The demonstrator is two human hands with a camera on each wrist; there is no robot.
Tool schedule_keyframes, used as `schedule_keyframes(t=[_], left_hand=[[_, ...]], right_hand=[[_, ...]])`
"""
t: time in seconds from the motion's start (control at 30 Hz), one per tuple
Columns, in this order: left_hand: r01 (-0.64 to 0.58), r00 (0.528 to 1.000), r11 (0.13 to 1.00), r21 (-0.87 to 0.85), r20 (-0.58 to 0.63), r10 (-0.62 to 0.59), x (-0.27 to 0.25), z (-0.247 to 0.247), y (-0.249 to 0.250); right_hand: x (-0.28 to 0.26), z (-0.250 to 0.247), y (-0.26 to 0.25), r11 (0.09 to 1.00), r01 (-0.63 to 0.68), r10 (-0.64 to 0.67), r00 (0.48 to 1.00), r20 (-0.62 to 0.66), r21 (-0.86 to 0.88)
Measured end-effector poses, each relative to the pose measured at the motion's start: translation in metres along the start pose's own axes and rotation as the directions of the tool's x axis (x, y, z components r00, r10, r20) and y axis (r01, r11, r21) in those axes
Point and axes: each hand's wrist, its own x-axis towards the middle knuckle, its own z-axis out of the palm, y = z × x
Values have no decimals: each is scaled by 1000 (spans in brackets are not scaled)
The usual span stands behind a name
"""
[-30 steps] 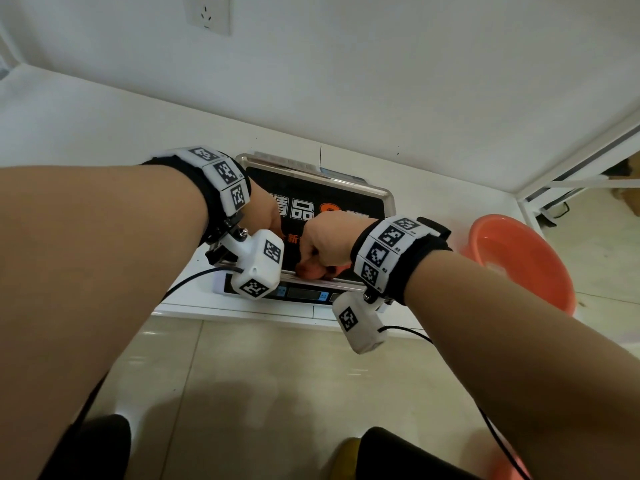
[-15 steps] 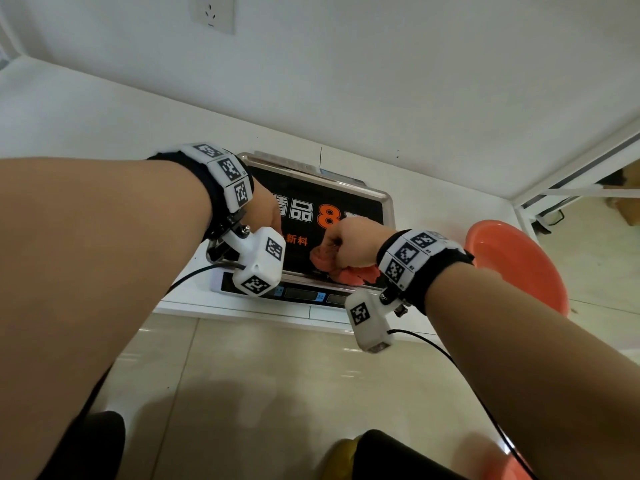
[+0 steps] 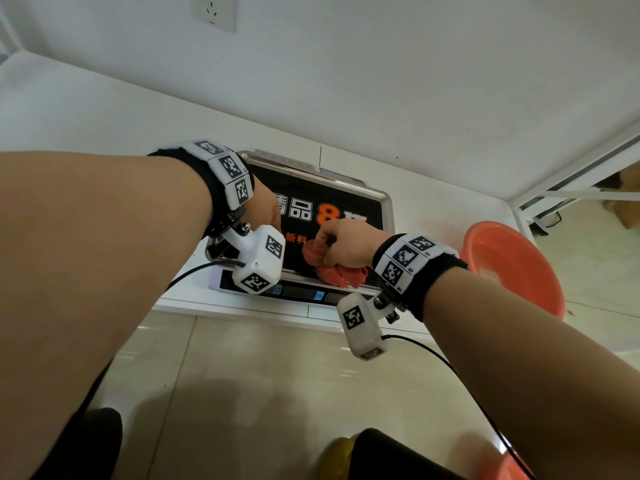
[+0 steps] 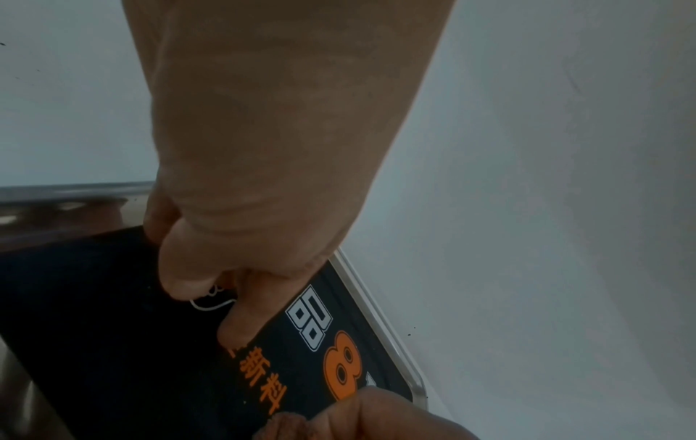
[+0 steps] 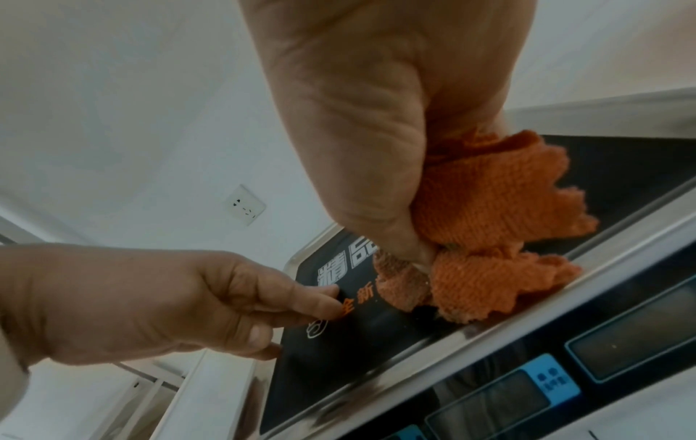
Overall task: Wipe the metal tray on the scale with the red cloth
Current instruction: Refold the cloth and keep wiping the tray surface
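Observation:
The metal tray (image 3: pixel 387 202) sits on the scale, its flat face black with white and orange characters. My right hand (image 3: pixel 343 244) grips the bunched red cloth (image 3: pixel 334 273) and holds it down on the tray's near edge, right of the middle. In the right wrist view the cloth (image 5: pixel 489 208) bulges out from under the right hand (image 5: pixel 376 134) against the tray's front rim (image 5: pixel 485 326). My left hand (image 3: pixel 268 211) rests on the tray's left part. Its fingertips (image 4: pixel 241 326) touch the black face and hold nothing.
The scale's display panel (image 3: pixel 301 292) faces me under the tray's front rim. An orange basin (image 3: pixel 512 268) stands to the right on the white counter. A wall socket (image 3: pixel 214 12) is on the wall behind. The tiled floor lies below the counter's edge.
My right hand has slid the cloth to the right along the tray's near edge, and more of the cloth now shows. The left hand has stayed in place.

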Motion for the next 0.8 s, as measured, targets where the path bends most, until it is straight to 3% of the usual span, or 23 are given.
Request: schedule_keyframes(t=[0.13,0.3,0.47,0.63,0.8], left_hand=[[9,1000,1000,4,-1,-9,-2,0,2],[8,1000,999,54,-4,-7,-3,2,1],[11,1000,998,62,-19,-9,-5,2,3],[7,1000,999,-41,-20,-8,-7,-1,6],[17,999,999,-32,-40,-19,-8,1,9]], right_hand=[[-2,0,-1,999,11,-10,999,33,-47],[-9,-8,11,998,46,-34,970,241,-44],[-8,4,18,972,168,-155,984,87,-164],[-3,8,21,972,192,-184,981,64,-139],[3,15,14,960,193,-195,981,10,-204]])
